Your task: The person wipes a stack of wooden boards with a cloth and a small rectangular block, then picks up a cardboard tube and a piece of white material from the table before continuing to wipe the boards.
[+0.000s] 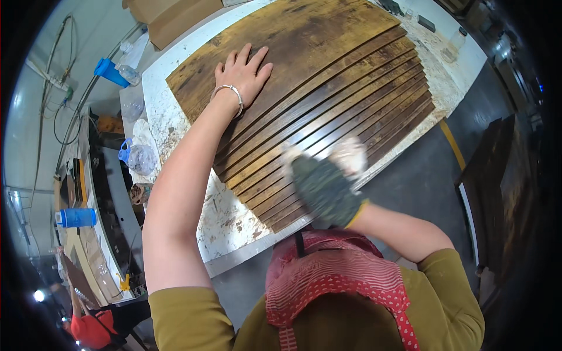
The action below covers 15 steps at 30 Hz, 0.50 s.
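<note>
Brown wood-grain boards lie in a fanned stack, each lower one set back so a strip of its near edge shows. Bare and with fingers spread, my left hand presses flat on the top board; a silver bangle circles that wrist. My right hand, in a dark green-grey glove with a yellow cuff, is over the stepped near edges of the stack. A white cloth, smeared by motion, is bunched in that hand against the boards. The glove hides the right fingers.
The stack rests on a white worktable with brown stains. A cardboard box is at the far left. Along the left are a blue cup, a blue-capped jug and a blue bottle. Dark panels stand at right. Another person is lower left.
</note>
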Available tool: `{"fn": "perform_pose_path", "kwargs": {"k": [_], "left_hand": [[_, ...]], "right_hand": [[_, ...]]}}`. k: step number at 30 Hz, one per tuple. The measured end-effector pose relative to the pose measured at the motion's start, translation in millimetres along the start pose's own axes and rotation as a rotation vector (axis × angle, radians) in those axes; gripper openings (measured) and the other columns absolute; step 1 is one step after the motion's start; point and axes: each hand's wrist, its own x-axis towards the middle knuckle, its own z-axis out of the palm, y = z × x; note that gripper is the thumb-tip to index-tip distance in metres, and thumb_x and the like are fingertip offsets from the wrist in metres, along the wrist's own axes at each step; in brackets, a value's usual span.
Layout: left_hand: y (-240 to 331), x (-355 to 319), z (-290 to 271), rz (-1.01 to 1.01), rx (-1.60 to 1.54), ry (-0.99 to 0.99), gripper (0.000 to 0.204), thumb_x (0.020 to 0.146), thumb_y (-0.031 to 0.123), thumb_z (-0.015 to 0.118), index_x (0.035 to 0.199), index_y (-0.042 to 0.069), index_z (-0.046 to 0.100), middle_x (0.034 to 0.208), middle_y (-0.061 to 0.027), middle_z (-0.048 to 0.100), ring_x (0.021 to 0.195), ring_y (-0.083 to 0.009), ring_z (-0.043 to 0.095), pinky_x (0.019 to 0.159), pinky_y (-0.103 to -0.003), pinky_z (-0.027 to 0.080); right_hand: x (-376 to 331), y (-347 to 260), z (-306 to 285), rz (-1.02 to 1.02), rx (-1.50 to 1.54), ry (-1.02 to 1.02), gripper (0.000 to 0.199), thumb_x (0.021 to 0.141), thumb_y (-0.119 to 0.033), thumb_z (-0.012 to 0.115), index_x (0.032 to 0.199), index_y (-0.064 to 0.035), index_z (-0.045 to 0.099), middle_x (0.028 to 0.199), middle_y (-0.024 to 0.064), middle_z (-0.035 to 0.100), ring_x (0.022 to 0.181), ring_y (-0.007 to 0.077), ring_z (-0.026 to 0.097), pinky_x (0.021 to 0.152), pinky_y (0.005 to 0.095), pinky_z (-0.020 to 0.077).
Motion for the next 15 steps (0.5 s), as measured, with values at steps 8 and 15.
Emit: {"fn": "perform_pose_path", "kwargs": {"k": [8,15], "left_hand": [[-1,-4,-1,-0.023,-0.059,-0.075,0.055,0.094,0.054,0.030,0.143,0.031,0.031,0.152,-0.0069,0.023,0.138,-0.0313,0.022,0.109,-0.054,0.018],[5,-3,-1,-0.019,-0.040,0.022,0.054,0.092,0.056,0.032,0.141,0.032,0.035,0.150,-0.0064,0.028,0.136,-0.0316,0.026,0.108,-0.052,0.021]], "right_hand": [[25,-65,-21,0.001,0.574,-0.183,0.012,0.081,-0.006,0.051,0.093,-0.0022,0.052,0.069,0.0052,0.054,0.065,0.0209,0.059,0.050,0.0316,0.0429],[-20,15,-4,0.384,0.076,0.065,0.018,0.088,-0.010,0.048,0.101,0.0012,0.055,0.091,0.0093,0.054,0.087,0.0171,0.053,0.081,0.0302,0.0450]]}}
